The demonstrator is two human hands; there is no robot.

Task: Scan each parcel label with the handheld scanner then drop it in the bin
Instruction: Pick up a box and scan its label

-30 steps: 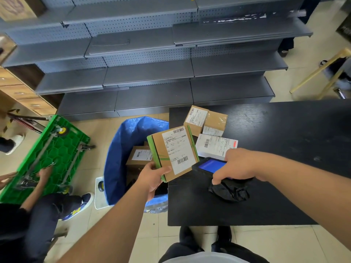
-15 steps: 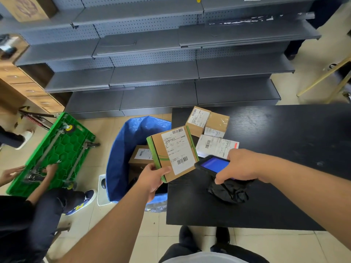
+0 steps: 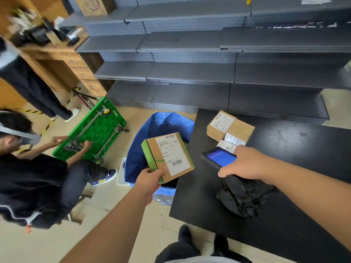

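My left hand (image 3: 151,182) grips a brown parcel (image 3: 168,157) with green tape and a white label facing up. I hold it over the open blue bin (image 3: 152,133) beside the table. My right hand (image 3: 245,164) holds the handheld scanner (image 3: 218,158), whose blue screen is lit, just above the black table (image 3: 284,186). The scanner's front end points left toward the parcel. Another brown parcel (image 3: 230,126) with a white label lies at the table's far left corner. A white flat parcel (image 3: 229,144) lies in front of it, partly hidden by my right hand.
A crumpled black cloth (image 3: 243,198) lies on the table under my right wrist. A seated person (image 3: 34,179) at the left handles a green cart (image 3: 91,133) on the floor. Another person's legs stand farther back left. Grey shelves (image 3: 190,73) rise behind the bin and table.
My view has swung left and down. My left hand has carried the parcel leftward off the table edge to above the bin. The scanner stays in my right hand.
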